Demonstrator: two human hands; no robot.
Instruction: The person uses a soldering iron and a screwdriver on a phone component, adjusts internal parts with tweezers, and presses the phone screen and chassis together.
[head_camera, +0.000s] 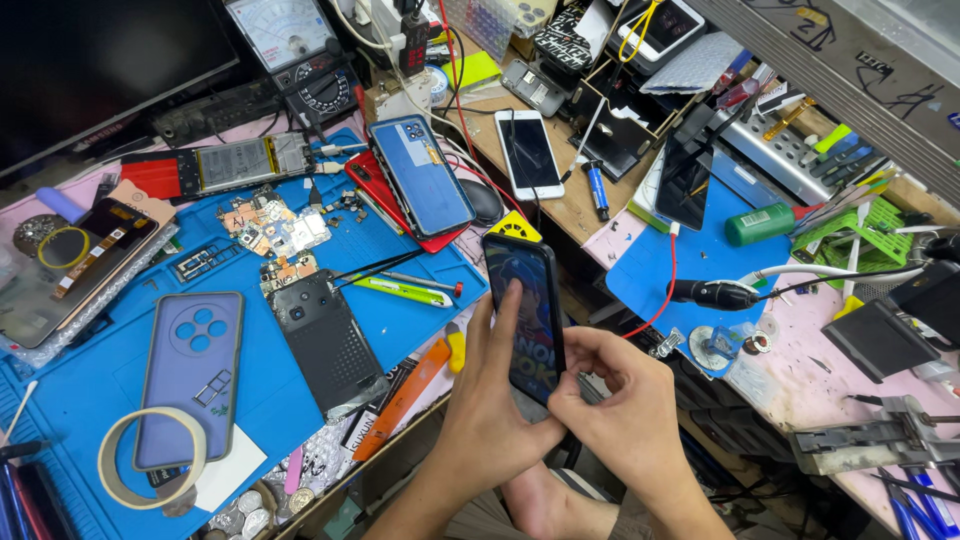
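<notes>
Hands at centre — my left hand (495, 400) and right hand (620, 400) together grasp a dark smartphone (525, 315), lit screen up; blue work mat (300, 390) at nine o'clock.

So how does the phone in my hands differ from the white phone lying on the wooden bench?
The held phone is black-edged, lit with a colourful picture and tilted up between the left hand and right hand. The white phone has a dark screen, lies flat and nobody touches it. Both are slim rectangular smartphones, screen up.
</notes>
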